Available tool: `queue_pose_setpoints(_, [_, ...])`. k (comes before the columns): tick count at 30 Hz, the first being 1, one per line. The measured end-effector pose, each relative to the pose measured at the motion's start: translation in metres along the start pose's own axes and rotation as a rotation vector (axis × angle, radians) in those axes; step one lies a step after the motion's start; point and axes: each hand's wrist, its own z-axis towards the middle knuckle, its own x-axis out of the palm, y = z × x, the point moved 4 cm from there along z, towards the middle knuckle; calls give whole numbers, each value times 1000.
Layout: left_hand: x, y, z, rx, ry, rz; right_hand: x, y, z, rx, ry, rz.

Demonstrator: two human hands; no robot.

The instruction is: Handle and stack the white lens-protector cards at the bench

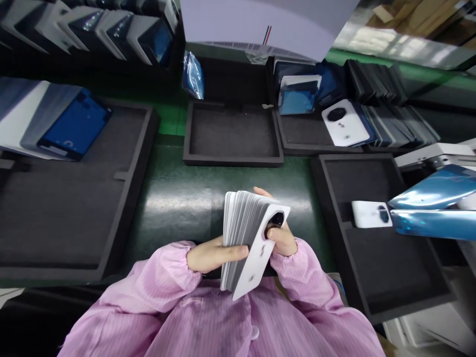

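Pink sleeves [178, 297] filled the lower centre of the frame, both hands meeting just above them over the green bench [178, 198]. Left hand [211, 254] wrapped the side of a stack of white back covers [241, 233], fingers closed flat against its edges; right hand [282, 238] pinched the front cover near its dark camera cutout, thumb on the face. Stack sat upright, tilted, low centre of frame, touching no tray. Judged step: squaring or fanning the stack in hand, with one cover about to be peeled off; next move would call for a clean thumb slide so only the front cover separates. Empty foam tray [232, 134] lay straight ahead at upper centre, raised rim all round. Large black tray [74, 198] sat at left, another tray [386, 248] at right with a single white cover [370, 214] beside a blue film sheet [435, 208] that jutted in from the right edge. Filled tray of covers [345, 121] stood upper right. Open room: bare bench strip between the hands and the centre tray; tray rims close on both sides.
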Motion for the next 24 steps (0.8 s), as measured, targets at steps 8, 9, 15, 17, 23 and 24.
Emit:
queue_pose_setpoints(8, [-32, -30, -26, 481, -751, 361, 0, -7, 5, 94, 38, 131])
queue_pose_setpoints(9, [-31, -30, -26, 484, -758, 376, 1, -9, 5, 109, 51, 137])
queue_pose_setpoints(15, [-24, -35, -23, 459, -700, 607, 8, -16, 4, 154, 81, 120])
queue_pose_setpoints(17, [-25, -37, -23, 473, -694, 602, 9, -15, 4, 146, 95, 119])
queue_pose_setpoints(23, [-24, -40, -24, 479, -671, 592, 9, -12, 4, 81, 117, 80])
queue_pose_setpoints(24, [-25, -39, -24, 480, -673, 589, 8, -12, 4, 70, 116, 82])
